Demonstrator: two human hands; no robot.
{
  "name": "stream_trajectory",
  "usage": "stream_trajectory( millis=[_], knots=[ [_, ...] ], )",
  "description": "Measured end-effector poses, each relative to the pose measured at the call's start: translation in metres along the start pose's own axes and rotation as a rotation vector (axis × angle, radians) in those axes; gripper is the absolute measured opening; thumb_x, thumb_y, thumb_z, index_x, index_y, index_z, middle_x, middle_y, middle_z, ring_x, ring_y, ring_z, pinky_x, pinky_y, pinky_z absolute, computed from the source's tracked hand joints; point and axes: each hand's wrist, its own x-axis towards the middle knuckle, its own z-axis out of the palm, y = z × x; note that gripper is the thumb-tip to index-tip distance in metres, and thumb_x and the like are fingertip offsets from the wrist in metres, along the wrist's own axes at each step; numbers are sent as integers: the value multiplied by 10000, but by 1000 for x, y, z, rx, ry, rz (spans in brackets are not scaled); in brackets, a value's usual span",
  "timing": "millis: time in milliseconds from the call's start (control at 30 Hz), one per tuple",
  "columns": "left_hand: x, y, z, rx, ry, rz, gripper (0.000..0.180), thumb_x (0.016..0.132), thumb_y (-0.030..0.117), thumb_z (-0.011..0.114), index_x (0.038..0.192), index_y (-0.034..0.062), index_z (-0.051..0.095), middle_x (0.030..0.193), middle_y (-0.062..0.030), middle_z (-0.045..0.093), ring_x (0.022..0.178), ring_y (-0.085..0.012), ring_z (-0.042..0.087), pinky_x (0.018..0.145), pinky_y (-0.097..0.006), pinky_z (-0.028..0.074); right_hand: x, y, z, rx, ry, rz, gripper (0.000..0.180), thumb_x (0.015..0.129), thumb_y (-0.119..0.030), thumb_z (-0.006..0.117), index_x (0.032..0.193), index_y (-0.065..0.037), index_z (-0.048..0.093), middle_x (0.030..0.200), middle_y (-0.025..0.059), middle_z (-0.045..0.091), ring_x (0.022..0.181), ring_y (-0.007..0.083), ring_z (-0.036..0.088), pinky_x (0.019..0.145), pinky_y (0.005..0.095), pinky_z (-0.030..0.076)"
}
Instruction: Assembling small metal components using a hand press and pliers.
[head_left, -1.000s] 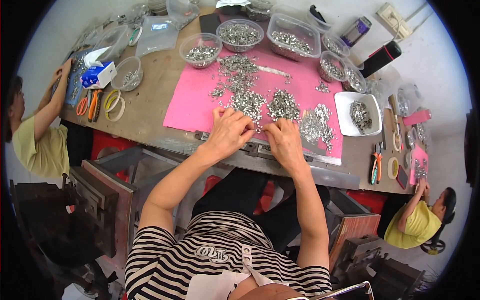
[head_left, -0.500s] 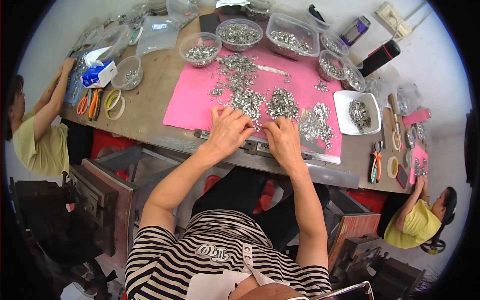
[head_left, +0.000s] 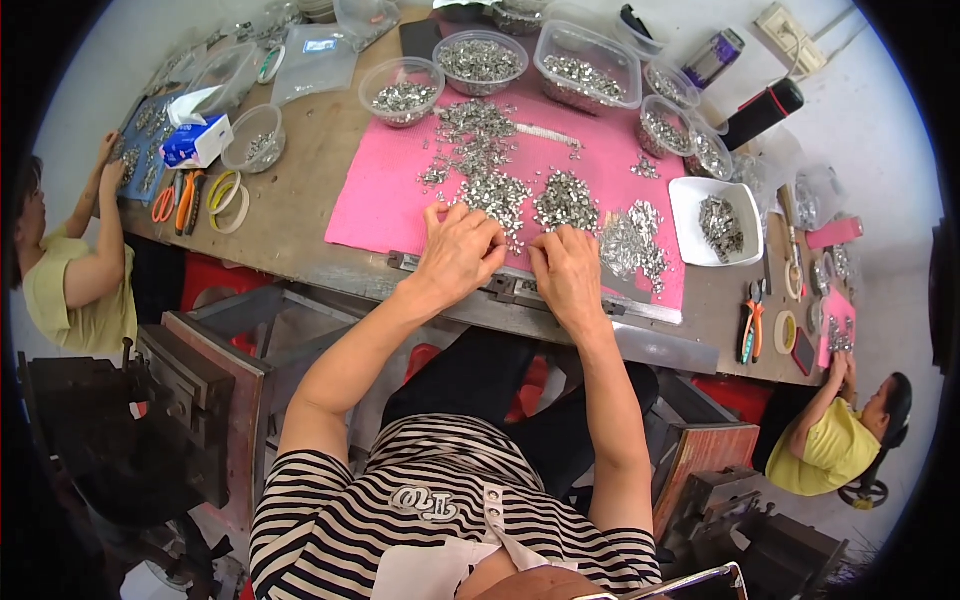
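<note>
My left hand (head_left: 461, 247) is bent over the near edge of a pink mat (head_left: 370, 200), its fingers curled at a pile of small silvery metal pieces (head_left: 497, 200). What its fingertips pinch, if anything, is too small to make out. My right hand (head_left: 566, 270) is closed just to the right, below a second pile of metal pieces (head_left: 566, 203); its fingertips are largely hidden behind the hand. Between and beneath both hands runs a narrow metal bar fixture (head_left: 510, 290) along the table edge. Flat, clearer-looking slips (head_left: 622, 245) lie right of my right hand.
Clear tubs of metal pieces (head_left: 480, 62) line the back, with a white dish (head_left: 716, 222) at right. Pliers (head_left: 750, 322), tape rolls (head_left: 228, 203) and a tissue box (head_left: 197, 142) lie aside. One person in yellow sits at each side. A dark vise (head_left: 180, 410) stands lower left.
My hands stay nearly in place, with the right fingers shifting slightly back from the left hand. The person at left has drawn their hands nearer along the blue mat.
</note>
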Motion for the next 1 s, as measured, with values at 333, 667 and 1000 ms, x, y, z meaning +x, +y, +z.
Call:
stream_trajectory(
  millis=[333,667,1000],
  knots=[
    [-5,1,-5,59,14,43,68,851,162,733,911,151,703,853,27,607,906,-187,559,976,-494,302,-23,-4,-29,283,-72,17,150,806,-2,704,916,-48,612,895,93,582,865,286,568,787,403,411],
    [-6,-6,-4,32,20,60,79,856,153,729,912,133,676,844,22,595,907,-186,558,993,-498,303,-34,-9,-34,225,-58,-90,181,780,21,717,920,-46,625,920,79,593,861,273,571,756,392,423],
    [-7,-7,-7,94,19,88,96,861,128,716,931,124,651,857,5,590,910,-202,558,1003,-501,308,5,0,0,112,25,-10,74,847,-67,733,906,-57,690,847,72,621,824,273,598,770,403,427]
  ],
)
